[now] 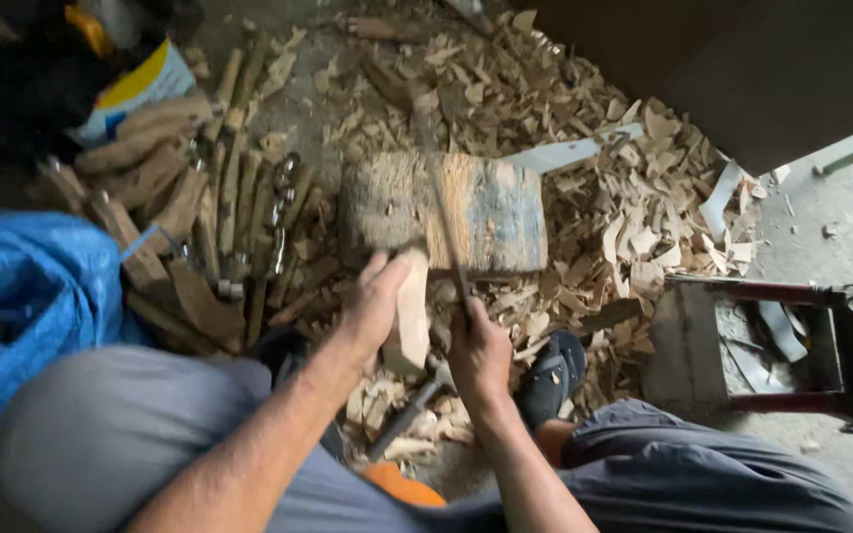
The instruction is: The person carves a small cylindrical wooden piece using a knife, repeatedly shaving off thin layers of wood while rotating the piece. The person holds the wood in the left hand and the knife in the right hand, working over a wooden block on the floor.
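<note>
Left: blue bag (22,296) and stacked wooden sticks (199,227). Centre: a pale wood piece (412,311) is gripped upright by the left hand (372,306) against the chopping block (441,212); the right hand (479,355) is closed round a blade (441,212). Fingers are best kept clear, strokes shallow. Right: shavings (634,217).

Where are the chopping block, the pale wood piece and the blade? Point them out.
chopping block (496,212): head view, on its blue-stained top face.
pale wood piece (412,316): head view, mid-length, beside the left hand (372,301).
blade (443,212): head view, on the blurred blade above the right hand (479,350).
</note>
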